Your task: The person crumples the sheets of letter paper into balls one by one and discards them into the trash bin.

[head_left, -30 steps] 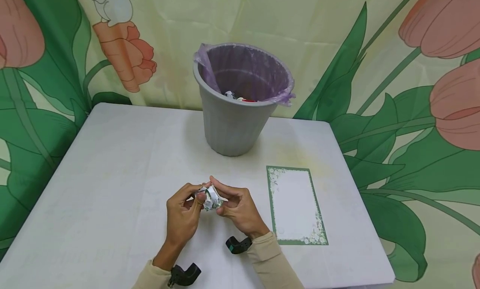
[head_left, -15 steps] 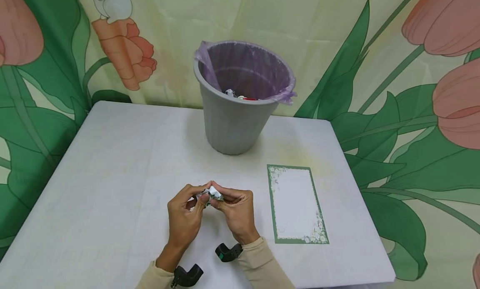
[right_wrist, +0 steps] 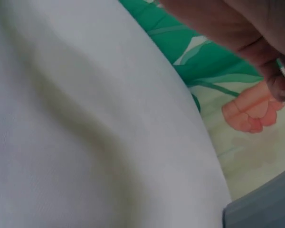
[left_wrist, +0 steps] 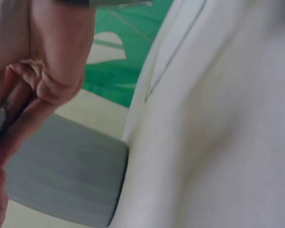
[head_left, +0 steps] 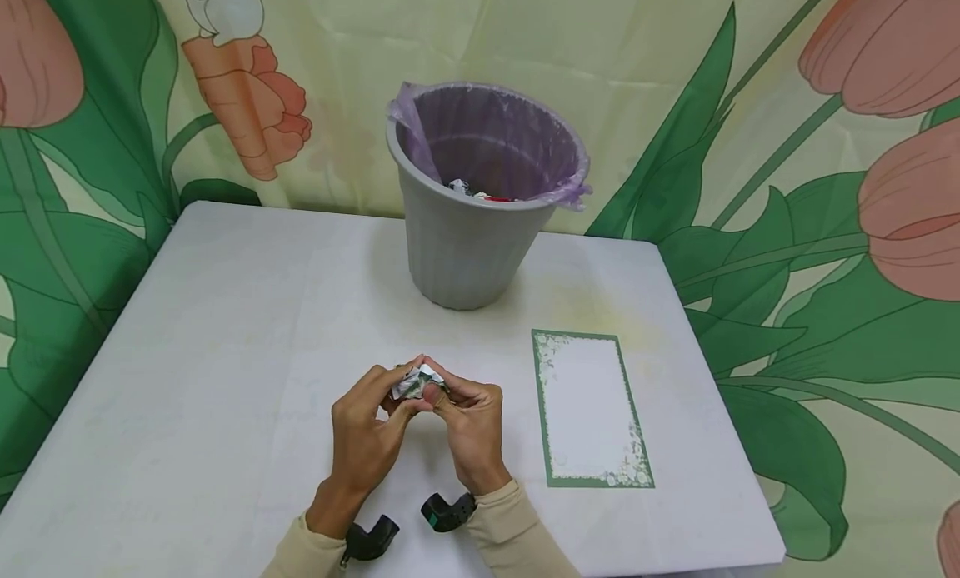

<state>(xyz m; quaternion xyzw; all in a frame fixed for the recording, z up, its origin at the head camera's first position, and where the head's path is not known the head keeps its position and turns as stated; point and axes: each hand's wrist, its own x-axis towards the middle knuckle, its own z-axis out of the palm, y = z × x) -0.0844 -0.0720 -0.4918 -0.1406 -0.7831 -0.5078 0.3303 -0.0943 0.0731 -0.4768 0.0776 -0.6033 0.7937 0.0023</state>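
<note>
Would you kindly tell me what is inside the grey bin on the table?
A purple bag lines the bin; above its front rim show a crumpled white piece and something red. The near wall hides whatever lies lower.

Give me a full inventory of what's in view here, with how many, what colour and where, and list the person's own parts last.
Table: one, white-covered, under everything
Bin: one, grey, upright near the table's far edge
Liner: one, purple, inside the bin and over its rim
Scraps: count unclear, white and red, inside the bin
Sheet: one, white with green border, flat on the table's right side
Crumpled piece: one, white and green, held between the hands
Backdrop: one, pale yellow with green and pink designs, behind the table
Wrist devices: two, black, one per wrist
Sleeves: two, beige, at the front edge
Left hand: one, bare, gripping the crumpled piece
Right hand: one, bare, gripping it too
</note>
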